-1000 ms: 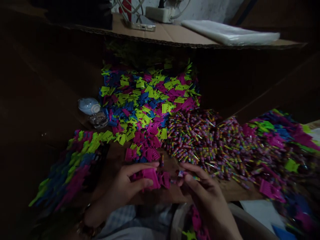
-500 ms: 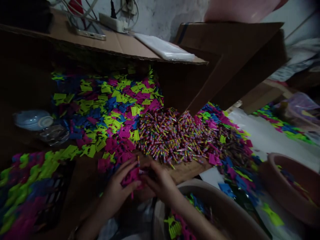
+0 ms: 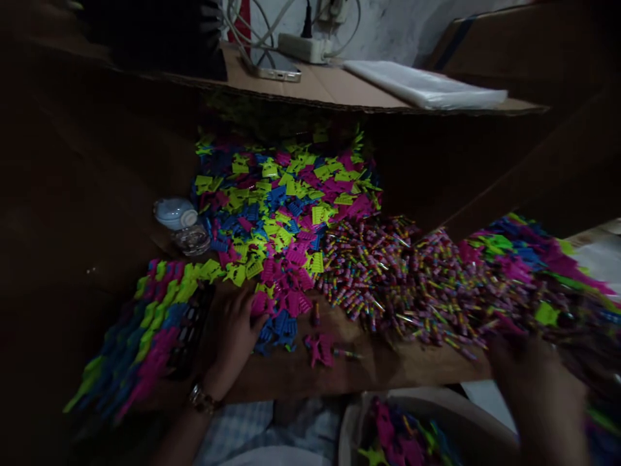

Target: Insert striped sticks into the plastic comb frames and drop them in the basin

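My left hand [image 3: 239, 327] is at the near edge of the pile of pink, yellow and blue plastic pieces [image 3: 286, 188]. Its thumb and fingers close around a pink plastic piece [image 3: 261, 303] there. Blurred and dark, my right hand [image 3: 536, 382] is over the right end of a heap of short, multicoloured patterned sticks [image 3: 383, 272]; its fingers cannot be made out. Between the hands, a loose pink comb-like piece [image 3: 320, 350] lies on the wooden board [image 3: 276, 374], with one stick [image 3: 347, 354] at its right side. Another short stick [image 3: 317, 314] is just beyond it.
Rows of coloured pieces [image 3: 152, 330] lie at left on a black rack [image 3: 191, 330]. A tub [image 3: 345, 430] of pieces stands below the board. A cardboard shelf [image 3: 330, 84] bearing a phone [image 3: 274, 66], power strip [image 3: 305, 48] and plastic bags [image 3: 427, 85] overhangs the piles.
The view has swung left. My hands, together before at a pink piece and a stick, are apart: the left at the pink pieces, the right far right. A pink piece and stick lie on the board.
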The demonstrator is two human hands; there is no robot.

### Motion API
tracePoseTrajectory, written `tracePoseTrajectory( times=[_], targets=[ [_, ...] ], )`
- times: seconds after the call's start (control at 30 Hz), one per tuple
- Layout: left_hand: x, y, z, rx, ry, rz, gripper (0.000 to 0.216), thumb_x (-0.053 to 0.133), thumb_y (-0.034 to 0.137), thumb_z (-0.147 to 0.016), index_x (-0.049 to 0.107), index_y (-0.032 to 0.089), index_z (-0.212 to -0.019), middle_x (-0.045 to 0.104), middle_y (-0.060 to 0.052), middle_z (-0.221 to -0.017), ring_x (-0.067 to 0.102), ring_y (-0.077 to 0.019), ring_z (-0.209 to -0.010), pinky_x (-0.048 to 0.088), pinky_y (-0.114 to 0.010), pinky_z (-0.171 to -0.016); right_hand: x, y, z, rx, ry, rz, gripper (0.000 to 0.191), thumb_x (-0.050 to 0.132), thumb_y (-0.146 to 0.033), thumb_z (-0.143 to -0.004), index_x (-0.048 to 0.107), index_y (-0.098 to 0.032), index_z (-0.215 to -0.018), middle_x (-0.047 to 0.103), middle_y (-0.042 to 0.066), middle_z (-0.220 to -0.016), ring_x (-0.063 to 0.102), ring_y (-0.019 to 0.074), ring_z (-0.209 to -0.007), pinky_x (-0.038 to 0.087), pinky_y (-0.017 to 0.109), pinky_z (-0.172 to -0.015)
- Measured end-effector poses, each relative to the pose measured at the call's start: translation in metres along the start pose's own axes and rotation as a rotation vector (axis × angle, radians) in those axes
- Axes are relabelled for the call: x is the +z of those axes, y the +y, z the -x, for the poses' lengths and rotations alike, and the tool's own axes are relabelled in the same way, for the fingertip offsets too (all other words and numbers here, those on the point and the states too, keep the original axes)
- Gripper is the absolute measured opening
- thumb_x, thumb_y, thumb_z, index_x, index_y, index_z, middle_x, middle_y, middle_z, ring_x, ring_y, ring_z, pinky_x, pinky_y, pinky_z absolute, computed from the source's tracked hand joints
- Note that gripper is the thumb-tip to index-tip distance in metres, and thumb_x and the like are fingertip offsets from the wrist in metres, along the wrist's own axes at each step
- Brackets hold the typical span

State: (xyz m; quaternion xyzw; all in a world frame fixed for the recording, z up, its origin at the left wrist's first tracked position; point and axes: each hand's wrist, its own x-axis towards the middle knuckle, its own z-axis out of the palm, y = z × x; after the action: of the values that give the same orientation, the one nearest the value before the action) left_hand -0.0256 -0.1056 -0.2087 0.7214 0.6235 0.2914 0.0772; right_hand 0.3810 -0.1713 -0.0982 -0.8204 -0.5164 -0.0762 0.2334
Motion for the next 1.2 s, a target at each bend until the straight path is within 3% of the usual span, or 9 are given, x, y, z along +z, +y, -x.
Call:
tracePoseTrajectory(
  times=[0.07,0.17,0.3,0.4,0.57,0.77,0.97,1.13,1.2],
  targets=[
    [0.001,0.003,-0.003,-0.143,-0.017,0.231,0.032,0.061,0.029,-0.077,0.061,0.017,-0.107,0.067,-0.012,-0.108,0.06,-0.0272,-0.102,0.046,-0.042,-0.09,0.027,-0.044,0.018,-0.106,-0.032,-0.08,0.017,0.049,-0.038,-0.078,0.059,-0.026,-0.072,0.066,0.01,-0.06,0.061,0.0245,-0.048,0.042,0.033,-0.044],
    [-0.004,0.009,-0.007,-0.34,-0.066,0.491,0.028,0.062,0.029,-0.074,0.063,0.016,-0.099,0.07,-0.009,-0.095,0.065,-0.024,-0.087,0.05,-0.037,-0.081,0.055,-0.116,0.045,-0.394,-0.355,-0.448,0.02,0.045,-0.031,-0.083,0.062,-0.021,-0.083,0.071,0.01,-0.079,0.067,0.0228,-0.07,0.05,0.031,-0.059],
    [-0.027,0.028,-0.009,-0.394,-0.208,0.764,0.028,0.062,0.033,-0.074,0.064,0.015,-0.095,0.071,-0.007,-0.092,0.066,-0.0199,-0.083,0.052,-0.03,-0.075,0.066,-0.167,0.07,-0.4,-0.527,-0.735,0.017,0.05,-0.025,-0.084,0.062,-0.02,-0.095,0.071,0.008,-0.087,0.067,0.0202,-0.078,0.051,0.028,-0.066],
    [-0.05,0.049,-0.009,-0.456,-0.319,0.984,0.036,0.066,0.028,-0.069,0.06,0.015,-0.102,0.068,-0.006,-0.093,0.064,-0.0176,-0.08,0.052,-0.026,-0.069,0.063,-0.173,0.079,-0.297,-0.624,-0.913,0.016,0.055,-0.027,-0.084,0.063,-0.019,-0.095,0.07,0.006,-0.086,0.066,0.0189,-0.079,0.052,0.027,-0.068],
    [-0.072,0.074,-0.011,-0.496,-0.367,1.026,0.041,0.069,0.024,-0.062,0.059,0.015,-0.1,0.065,-0.004,-0.087,0.061,-0.0164,-0.076,0.049,-0.022,-0.061,0.054,-0.174,0.082,-0.16,-0.692,-1.019,0.018,0.058,-0.033,-0.084,0.064,-0.018,-0.094,0.069,0.004,-0.081,0.065,0.0171,-0.074,0.051,0.024,-0.063],
    [-0.076,0.081,-0.013,-0.43,-0.418,0.926,0.027,0.067,0.03,-0.068,0.067,0.014,-0.089,0.069,-0.003,-0.08,0.061,-0.0167,-0.073,0.049,-0.024,-0.066,0.042,-0.175,0.088,-0.251,-0.553,-0.969,0.016,0.057,-0.028,-0.085,0.064,-0.019,-0.096,0.07,0.005,-0.088,0.066,0.0175,-0.081,0.053,0.026,-0.071],
    [-0.073,0.088,-0.01,-0.338,-0.348,0.839,0.02,0.066,0.026,-0.07,0.07,0.017,-0.088,0.073,-0.004,-0.084,0.065,-0.0185,-0.079,0.052,-0.025,-0.07,0.038,-0.175,0.097,-0.324,-0.409,-0.884,0.015,0.056,-0.024,-0.086,0.061,-0.02,-0.1,0.069,0.005,-0.083,0.067,0.0163,-0.072,0.055,0.025,-0.065],
    [-0.073,0.089,-0.007,-0.151,-0.276,0.804,0.015,0.066,0.017,-0.072,0.072,0.017,-0.086,0.072,-0.005,-0.084,0.065,-0.0158,-0.077,0.051,-0.022,-0.071,0.035,-0.177,0.11,-0.367,-0.257,-0.834,0.015,0.056,-0.017,-0.085,0.06,-0.02,-0.099,0.07,0.006,-0.085,0.069,0.0168,-0.073,0.055,0.024,-0.065],
    [-0.076,0.086,-0.006,-0.059,-0.303,0.813,0.012,0.067,0.016,-0.073,0.073,0.017,-0.084,0.072,-0.004,-0.08,0.064,-0.0148,-0.074,0.05,-0.021,-0.068,0.03,-0.176,0.112,-0.343,-0.282,-0.84,0.015,0.057,-0.017,-0.084,0.06,-0.02,-0.099,0.071,0.005,-0.087,0.069,0.0171,-0.075,0.055,0.024,-0.068]
  ],
)
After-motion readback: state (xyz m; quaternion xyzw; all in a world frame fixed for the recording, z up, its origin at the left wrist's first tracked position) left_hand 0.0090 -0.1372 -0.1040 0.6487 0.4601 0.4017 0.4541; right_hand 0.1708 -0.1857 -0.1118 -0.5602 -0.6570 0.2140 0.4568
